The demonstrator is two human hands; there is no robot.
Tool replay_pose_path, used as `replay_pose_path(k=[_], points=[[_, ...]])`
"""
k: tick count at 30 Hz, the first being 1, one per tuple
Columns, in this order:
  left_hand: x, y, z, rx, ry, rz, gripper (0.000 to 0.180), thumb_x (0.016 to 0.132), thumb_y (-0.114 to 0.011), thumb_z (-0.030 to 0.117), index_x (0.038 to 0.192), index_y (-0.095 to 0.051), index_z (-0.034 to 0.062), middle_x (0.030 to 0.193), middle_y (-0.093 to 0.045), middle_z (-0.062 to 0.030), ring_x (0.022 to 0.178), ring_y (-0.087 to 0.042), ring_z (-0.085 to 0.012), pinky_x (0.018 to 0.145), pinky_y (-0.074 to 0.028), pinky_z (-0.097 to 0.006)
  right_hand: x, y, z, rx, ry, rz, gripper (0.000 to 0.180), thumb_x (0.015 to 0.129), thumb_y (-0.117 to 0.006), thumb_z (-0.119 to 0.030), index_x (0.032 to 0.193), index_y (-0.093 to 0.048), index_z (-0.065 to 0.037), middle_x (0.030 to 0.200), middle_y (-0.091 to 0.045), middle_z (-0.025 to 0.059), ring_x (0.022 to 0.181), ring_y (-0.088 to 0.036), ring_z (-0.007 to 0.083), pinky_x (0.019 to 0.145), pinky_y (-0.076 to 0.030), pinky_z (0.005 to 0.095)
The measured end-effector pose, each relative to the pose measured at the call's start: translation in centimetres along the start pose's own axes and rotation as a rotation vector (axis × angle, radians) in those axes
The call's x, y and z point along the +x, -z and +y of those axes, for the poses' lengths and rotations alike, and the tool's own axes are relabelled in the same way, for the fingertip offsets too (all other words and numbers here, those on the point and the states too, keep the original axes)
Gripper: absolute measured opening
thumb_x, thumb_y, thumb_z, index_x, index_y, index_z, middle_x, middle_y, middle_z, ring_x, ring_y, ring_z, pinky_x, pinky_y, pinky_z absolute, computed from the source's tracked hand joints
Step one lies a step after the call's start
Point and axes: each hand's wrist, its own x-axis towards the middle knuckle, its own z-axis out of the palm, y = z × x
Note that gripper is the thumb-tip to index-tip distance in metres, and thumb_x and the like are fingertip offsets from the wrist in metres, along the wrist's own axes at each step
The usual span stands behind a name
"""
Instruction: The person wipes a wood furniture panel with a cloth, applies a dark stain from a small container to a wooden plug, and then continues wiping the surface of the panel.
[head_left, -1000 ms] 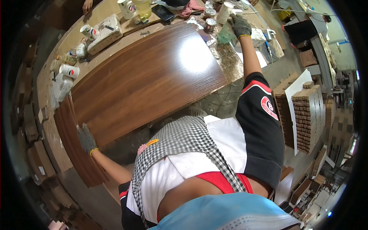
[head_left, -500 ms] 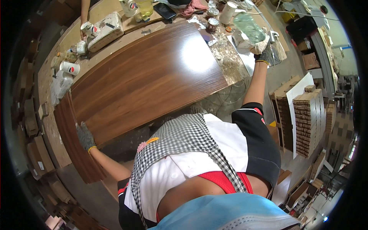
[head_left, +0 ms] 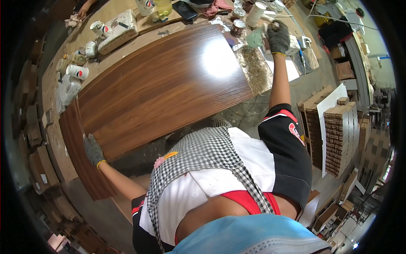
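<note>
A large brown wood-grain panel (head_left: pixel 160 93) lies slantwise across the workbench, with a bright glare near its right end. At its left end is a narrower dark brown strip (head_left: pixel 74 137). My left hand (head_left: pixel 94 150), in a grey glove, lies with fingers stretched out where strip and panel meet. My gloved right hand (head_left: pixel 278 38) is reached out past the panel's right end, its fingers curled in. A crumpled pale green plastic piece (head_left: pixel 254 39) and something whitish are just left of it. What its fingers hold is hidden.
Paper cups (head_left: pixel 77 72), a pale block (head_left: pixel 120 31), a phone (head_left: pixel 185 10) and small tins (head_left: pixel 238 26) crowd the bench's far side. A co-worker's hand (head_left: pixel 86 6) is at the far left by a crumpled cloth (head_left: pixel 73 20). Cardboard stacks (head_left: pixel 338 135) stand right.
My right hand has moved farther away and slightly left, closing over the white and green things, which have shifted. The co-worker's hand has left the cup. My left hand stays put.
</note>
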Motion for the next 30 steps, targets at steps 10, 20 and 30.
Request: replay_pose_path(k=[10,20,30], points=[[0.2,-0.9,-0.7,-0.052,0.011,0.018,0.067,0.108,-0.04,0.047,0.152,-0.041,-0.0024,0.159,-0.039,-0.0222,0.146,-0.038,-0.0361,0.122,-0.028,-0.041,2.6,0.0,-1.9,-0.071,-0.046,-0.168,0.042,0.096,-0.064,-0.035,0.131,-0.063,-0.011,0.118,-0.068,0.021,0.106,-0.069,0.0367,0.092,-0.054,0.0464],[0.2,-0.3,-1.4,0.03,-0.026,0.004,0.069,0.108,-0.04,0.049,0.153,-0.039,-0.0022,0.159,-0.038,-0.023,0.147,-0.037,-0.0367,0.122,-0.028,-0.042,-9.8,-6.1,-23.1,0.133,0.417,-0.704,0.042,0.098,-0.064,-0.044,0.128,-0.065,-0.015,0.119,-0.066,0.0139,0.095,-0.067,0.0309,0.091,-0.055,0.045],[-0.9,0.2,1.1,-0.009,0.076,-0.02,0.069,0.107,-0.039,0.05,0.155,-0.036,0.0003,0.161,-0.035,-0.022,0.15,-0.033,-0.0344,0.124,-0.025,-0.039,-12.0,-6.4,-25.1,-0.066,0.481,-0.585,0.042,0.105,-0.053,-0.034,0.142,-0.055,-0.015,0.102,-0.064,0.0139,0.098,-0.059,0.0254,0.09,-0.051,0.0379]])
